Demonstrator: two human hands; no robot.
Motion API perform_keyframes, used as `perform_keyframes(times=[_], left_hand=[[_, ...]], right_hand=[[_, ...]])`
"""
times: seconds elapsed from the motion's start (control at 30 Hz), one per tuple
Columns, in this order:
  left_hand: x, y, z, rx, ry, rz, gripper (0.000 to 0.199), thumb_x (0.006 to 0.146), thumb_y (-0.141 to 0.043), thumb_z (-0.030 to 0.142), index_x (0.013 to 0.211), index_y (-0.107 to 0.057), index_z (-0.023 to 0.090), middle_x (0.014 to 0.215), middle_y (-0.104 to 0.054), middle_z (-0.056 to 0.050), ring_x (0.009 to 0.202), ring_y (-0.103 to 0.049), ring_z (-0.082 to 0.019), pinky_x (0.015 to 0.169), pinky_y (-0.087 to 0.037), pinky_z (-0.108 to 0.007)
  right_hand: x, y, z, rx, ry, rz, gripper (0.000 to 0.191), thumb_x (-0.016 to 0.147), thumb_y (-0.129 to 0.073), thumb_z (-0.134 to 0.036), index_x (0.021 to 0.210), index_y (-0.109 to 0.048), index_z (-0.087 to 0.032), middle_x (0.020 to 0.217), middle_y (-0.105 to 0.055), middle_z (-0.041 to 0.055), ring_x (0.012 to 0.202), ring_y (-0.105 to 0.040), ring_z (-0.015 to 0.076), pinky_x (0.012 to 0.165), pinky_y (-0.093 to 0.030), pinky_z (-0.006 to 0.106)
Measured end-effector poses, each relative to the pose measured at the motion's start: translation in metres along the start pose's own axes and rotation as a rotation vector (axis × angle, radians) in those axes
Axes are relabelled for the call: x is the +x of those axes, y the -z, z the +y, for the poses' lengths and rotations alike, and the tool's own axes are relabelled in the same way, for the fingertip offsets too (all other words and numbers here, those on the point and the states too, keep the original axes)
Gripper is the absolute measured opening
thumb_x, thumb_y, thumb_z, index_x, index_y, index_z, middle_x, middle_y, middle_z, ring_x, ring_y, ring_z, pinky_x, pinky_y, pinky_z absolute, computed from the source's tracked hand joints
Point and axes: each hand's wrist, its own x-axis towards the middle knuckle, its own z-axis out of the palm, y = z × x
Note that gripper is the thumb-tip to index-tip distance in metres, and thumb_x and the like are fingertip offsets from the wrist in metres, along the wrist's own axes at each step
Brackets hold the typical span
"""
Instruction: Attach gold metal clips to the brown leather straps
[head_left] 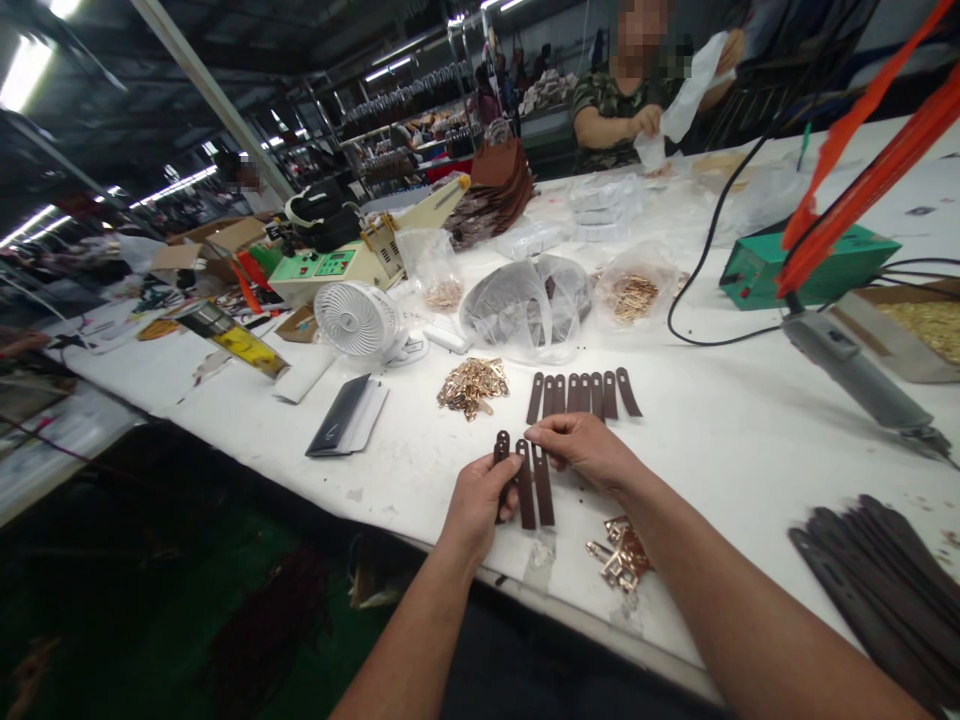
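My left hand (480,495) is closed around a small stack of dark brown leather straps (502,442), rounded at the top with small holes. Beside it on the white table, two similar straps (526,495) lie side by side. The fingers of my right hand (574,445) are pinched at the top of the right-hand one of these two. Beyond my hands, a row of several brown straps (572,395) is laid out flat. A pile of shiny gold metal fittings (474,385) sits to the left of that row. More gold fittings (621,560) lie under my right forearm.
A black-and-white booklet (347,415) and a white fan (356,318) stand left. Plastic bags (529,305) of parts lie behind. At right are a grey electric screwdriver (855,365) on an orange strap, a green box (817,262) and long dark straps (877,590). A co-worker (615,110) sits opposite.
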Motion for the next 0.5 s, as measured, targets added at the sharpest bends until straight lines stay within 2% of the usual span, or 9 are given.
perform_keyframes(times=[0.3,0.5], left_hand=[[0.0011,0.0013,-0.0024,0.006,0.012,0.004,0.041,0.081,-0.074,0.051,0.08,-0.059,0.013,0.053,-0.049,0.001,0.042,-0.036,-0.006,0.042,-0.022,-0.021],[0.001,0.0008,-0.003,0.008,0.005,0.012,0.04,0.082,-0.073,0.051,0.081,-0.059,0.013,0.053,-0.048,0.002,0.041,-0.035,-0.006,0.041,-0.021,-0.021]], right_hand=[[0.0007,0.001,0.0043,-0.057,-0.013,-0.014,0.042,0.088,-0.069,-0.057,0.083,-0.071,-0.016,0.062,-0.059,0.0016,0.055,-0.049,0.0114,0.056,-0.037,0.026],[0.0033,-0.0005,0.0039,0.012,-0.061,-0.033,0.05,0.088,-0.065,-0.063,0.094,-0.072,-0.014,0.065,-0.059,0.0024,0.057,-0.052,0.0117,0.055,-0.042,0.025]])
